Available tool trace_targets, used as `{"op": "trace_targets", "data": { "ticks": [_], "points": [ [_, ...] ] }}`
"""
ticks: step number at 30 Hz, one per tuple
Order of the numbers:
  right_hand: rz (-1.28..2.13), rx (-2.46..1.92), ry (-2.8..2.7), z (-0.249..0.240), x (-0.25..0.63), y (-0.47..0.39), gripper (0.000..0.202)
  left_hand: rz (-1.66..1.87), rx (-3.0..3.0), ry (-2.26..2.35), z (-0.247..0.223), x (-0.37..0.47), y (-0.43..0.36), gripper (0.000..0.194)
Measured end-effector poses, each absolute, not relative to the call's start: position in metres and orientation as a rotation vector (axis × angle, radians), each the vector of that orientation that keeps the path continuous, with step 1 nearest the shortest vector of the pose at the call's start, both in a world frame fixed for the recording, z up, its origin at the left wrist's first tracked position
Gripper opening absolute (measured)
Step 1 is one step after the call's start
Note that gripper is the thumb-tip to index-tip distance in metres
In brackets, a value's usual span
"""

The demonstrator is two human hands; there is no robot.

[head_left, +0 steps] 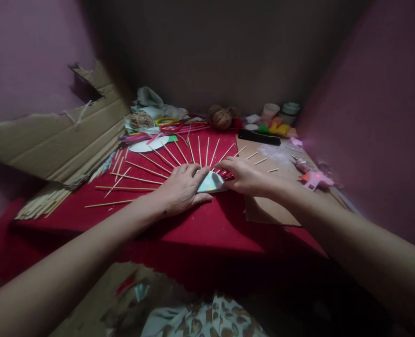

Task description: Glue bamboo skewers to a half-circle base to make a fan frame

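Note:
Thin bamboo sticks (147,168) fan out like rays around a small pale half-round piece (211,182) on the red-covered table. My left hand (184,187) rests over the left part of this piece, its fingers on the curved side and its thumb along the straight edge, holding it against the table. At the right end of the piece my right hand (240,175) has its fingers bent and its thumb close to the edge. Whatever its fingertips pinch among the right-hand sticks is too small to make out. Both hands hide the inner ends of some sticks.
Loose sticks (44,202) lie in a pile at left by a torn cardboard sheet (53,140). A brown board (270,210) carries a pink glue gun (316,179) and a black bar (259,137). Scissors (168,123), twine (221,117) and a lidded jar (291,111) stand along the back.

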State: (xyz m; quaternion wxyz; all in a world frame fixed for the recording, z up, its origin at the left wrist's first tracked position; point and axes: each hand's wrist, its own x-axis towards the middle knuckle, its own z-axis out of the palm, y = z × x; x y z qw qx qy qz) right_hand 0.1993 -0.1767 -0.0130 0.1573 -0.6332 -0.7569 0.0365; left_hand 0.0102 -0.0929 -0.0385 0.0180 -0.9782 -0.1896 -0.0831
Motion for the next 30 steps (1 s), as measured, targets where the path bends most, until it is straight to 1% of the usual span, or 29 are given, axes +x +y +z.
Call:
{"op": "trace_targets", "data": {
  "ticks": [1,4,6,13,17,24,27,30],
  "points": [
    [0.088,-1.819,-2.186,-0.014,0.199,-0.179,0.034,-0.259,-3.025,-0.572,-0.04,0.011,-0.094,0.068],
    [-0.043,-1.872,-2.261,-0.017,0.196,-0.186,0.021,-0.275,-2.977,-0.557,-0.043,0.011,-0.096,0.062],
    [-0.132,-1.896,-2.357,-0.018,0.191,-0.191,0.016,-0.276,-2.955,-0.546,-0.045,0.011,-0.097,0.06],
    [-0.475,-1.79,-2.526,-0.028,0.184,-0.199,0.021,-0.251,-2.915,-0.574,-0.046,0.011,-0.101,0.061],
    [-0.561,-1.761,-2.556,-0.035,0.186,-0.202,0.022,-0.195,-2.875,-0.604,-0.046,0.012,-0.103,0.062],
    [-0.486,-1.79,-2.555,-0.035,0.184,-0.203,0.024,-0.112,-2.913,-0.647,-0.043,0.013,-0.104,0.064],
    [-0.351,-1.793,-2.497,-0.028,0.187,-0.206,0.024,-0.13,-2.955,-0.647,-0.036,0.007,-0.104,0.068],
    [-0.216,-1.809,-2.313,-0.017,0.188,-0.204,0.024,-0.216,-2.99,-0.69,-0.031,-0.004,-0.1,0.07]
  ]
}}
